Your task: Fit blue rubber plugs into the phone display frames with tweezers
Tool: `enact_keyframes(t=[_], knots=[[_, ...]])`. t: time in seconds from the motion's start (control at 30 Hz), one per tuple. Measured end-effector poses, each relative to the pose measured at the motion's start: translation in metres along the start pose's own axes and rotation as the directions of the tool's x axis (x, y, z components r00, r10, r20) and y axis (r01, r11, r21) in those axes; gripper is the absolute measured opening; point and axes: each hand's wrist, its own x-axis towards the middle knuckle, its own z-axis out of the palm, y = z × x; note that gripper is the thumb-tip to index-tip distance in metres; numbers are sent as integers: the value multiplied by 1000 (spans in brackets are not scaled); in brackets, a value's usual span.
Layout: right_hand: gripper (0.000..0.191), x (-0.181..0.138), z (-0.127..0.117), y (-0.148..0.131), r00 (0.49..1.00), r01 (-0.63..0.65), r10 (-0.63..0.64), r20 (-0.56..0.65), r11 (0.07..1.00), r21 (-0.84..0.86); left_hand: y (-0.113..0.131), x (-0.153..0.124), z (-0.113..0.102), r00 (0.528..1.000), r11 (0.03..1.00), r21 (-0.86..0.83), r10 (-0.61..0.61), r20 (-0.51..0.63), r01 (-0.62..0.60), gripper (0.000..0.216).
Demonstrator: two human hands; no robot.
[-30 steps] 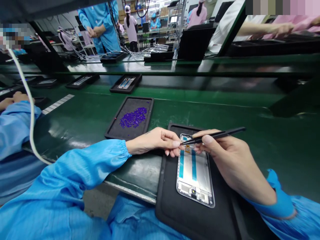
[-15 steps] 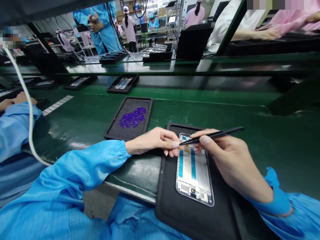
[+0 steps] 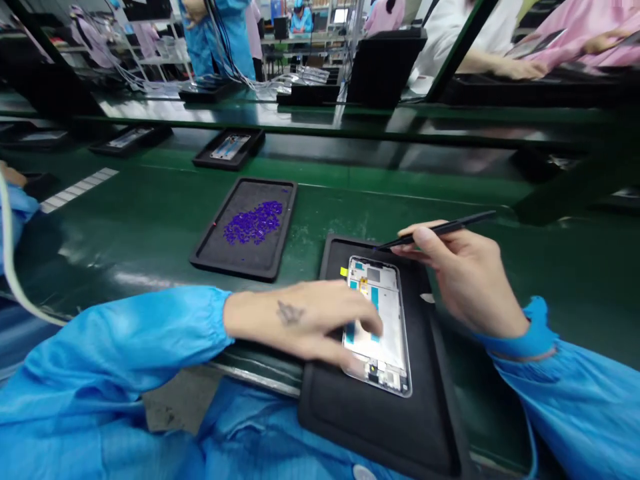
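Observation:
A white phone frame (image 3: pixel 383 313) with blue strips lies in a black tray (image 3: pixel 380 420) at the near edge of the green belt. My left hand (image 3: pixel 310 320) rests over the frame's left side with its fingers stretched across it, slightly blurred. My right hand (image 3: pixel 460 277) sits beside the frame's upper right corner and pinches black tweezers (image 3: pixel 440 230), whose tip hovers just above the tray's far rim. A small yellow tab (image 3: pixel 344 271) shows at the frame's top left.
A black tray with several purple bits (image 3: pixel 253 223) lies to the left on the green belt (image 3: pixel 150 220). More trays holding phone frames (image 3: pixel 229 147) sit farther back. Other workers in blue and pink stand behind. A co-worker's blue sleeve (image 3: pixel 15 207) is at far left.
My left hand has let go of its pinch at the frame's top and slid down flat over the frame. The tweezers have lifted off the frame. The view has tilted down.

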Motion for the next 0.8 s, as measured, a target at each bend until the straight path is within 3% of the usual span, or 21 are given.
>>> enact_keyframes(t=[0.1, 0.27, 0.4, 0.53, 0.8], knots=[[30, 4, 2, 6, 997, -53, 57, 55, 996, -73, 10, -7, 16, 986, 956, 260, 108, 129, -139, 48], [24, 3, 7, 6, 988, -100, 116, 100, 984, -150, 3, -13, 33, 997, 856, 511, 60, 48, -76, 50], [26, 4, 6, 6, 988, -89, 102, 112, 989, -114, -4, -12, 35, 962, 696, 699, 270, -38, -167, 49], [25, 2, 4, 8, 992, -55, 67, 103, 992, -115, -2, -8, 25, 872, 600, 768, 475, -118, -223, 51], [21, -5, 3, 8, 993, 74, -43, 114, 955, -287, 5, -7, 18, 870, 591, 784, 472, -143, -192, 52]])
